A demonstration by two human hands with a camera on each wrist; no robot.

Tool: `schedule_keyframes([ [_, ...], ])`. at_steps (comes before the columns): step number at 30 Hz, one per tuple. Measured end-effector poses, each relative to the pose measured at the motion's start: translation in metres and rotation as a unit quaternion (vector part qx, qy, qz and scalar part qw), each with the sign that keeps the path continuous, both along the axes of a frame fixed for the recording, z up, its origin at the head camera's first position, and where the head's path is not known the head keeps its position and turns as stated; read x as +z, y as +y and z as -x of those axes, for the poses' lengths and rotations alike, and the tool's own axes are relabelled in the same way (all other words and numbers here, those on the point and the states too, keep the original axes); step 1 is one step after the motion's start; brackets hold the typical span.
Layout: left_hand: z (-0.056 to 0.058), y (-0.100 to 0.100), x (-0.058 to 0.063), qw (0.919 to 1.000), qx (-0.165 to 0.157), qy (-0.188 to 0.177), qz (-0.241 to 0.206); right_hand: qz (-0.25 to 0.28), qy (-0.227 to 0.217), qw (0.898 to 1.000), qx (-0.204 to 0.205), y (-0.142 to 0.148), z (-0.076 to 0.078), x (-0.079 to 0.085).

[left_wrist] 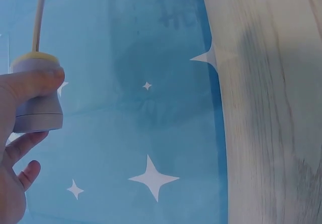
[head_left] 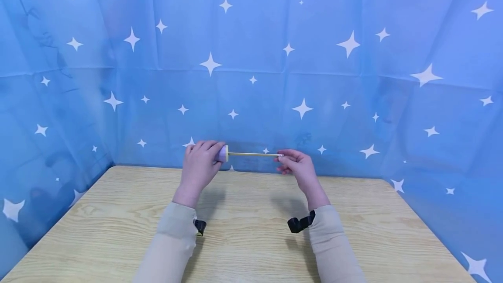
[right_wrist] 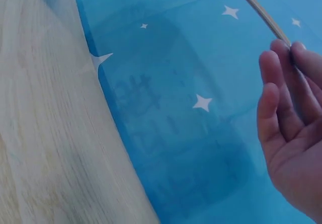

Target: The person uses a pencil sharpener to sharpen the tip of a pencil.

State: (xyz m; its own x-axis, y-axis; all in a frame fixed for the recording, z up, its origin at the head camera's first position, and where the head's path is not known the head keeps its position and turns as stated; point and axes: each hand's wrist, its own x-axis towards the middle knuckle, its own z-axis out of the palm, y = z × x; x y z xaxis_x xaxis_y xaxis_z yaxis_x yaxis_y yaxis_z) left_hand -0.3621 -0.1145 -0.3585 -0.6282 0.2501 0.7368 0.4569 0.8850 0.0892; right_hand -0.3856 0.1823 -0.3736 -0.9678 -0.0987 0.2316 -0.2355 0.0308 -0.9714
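Observation:
My left hand point(head_left: 199, 164) grips a small lavender pencil sharpener point(left_wrist: 39, 105) with a yellow rim, held sideways above the far edge of the table. Its thumb lies across the body in the left wrist view. A thin yellow pencil point(head_left: 251, 154) sticks straight out of the rimmed end toward the right; its inner end is hidden in the sharpener. Thumb and forefinger of my right hand point(head_left: 299, 167) pinch the pencil's pale outer end. The other fingers of that hand are loosely bent, away from the pencil, in the right wrist view.
Below both hands is a light wood-grain table point(head_left: 243, 230). A blue curtain point(head_left: 255, 91) with white stars hangs close behind its far edge and along both sides. Black wrist-camera mounts point(head_left: 300, 223) sit at both beige sleeves point(head_left: 332, 239).

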Motion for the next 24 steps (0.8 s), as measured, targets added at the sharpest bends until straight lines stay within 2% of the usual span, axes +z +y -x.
schedule_keyframes([
  [3, 0.0, -0.001, 0.0, 1.0, 0.003, 0.001, 0.006, -0.009, 0.005, 1.0, -0.002, 0.0, 0.001, -0.002],
  [7, 0.001, 0.001, -0.002, 0.9997, -0.006, 0.019, 0.017, -0.011, 0.011, 1.0, -0.003, -0.001, 0.002, -0.003],
  [15, 0.002, 0.005, -0.002, 0.9989, -0.008, 0.044, 0.012, 0.001, 0.012, 1.0, -0.001, -0.003, 0.001, -0.003],
  [21, 0.003, 0.009, -0.004, 0.9987, -0.011, 0.048, 0.014, 0.022, 0.0, 0.999, -0.023, -0.004, 0.001, -0.002],
  [24, 0.004, 0.011, -0.005, 0.9985, -0.013, 0.051, 0.015, 0.035, -0.02, 0.999, -0.031, -0.004, 0.0, -0.002],
])
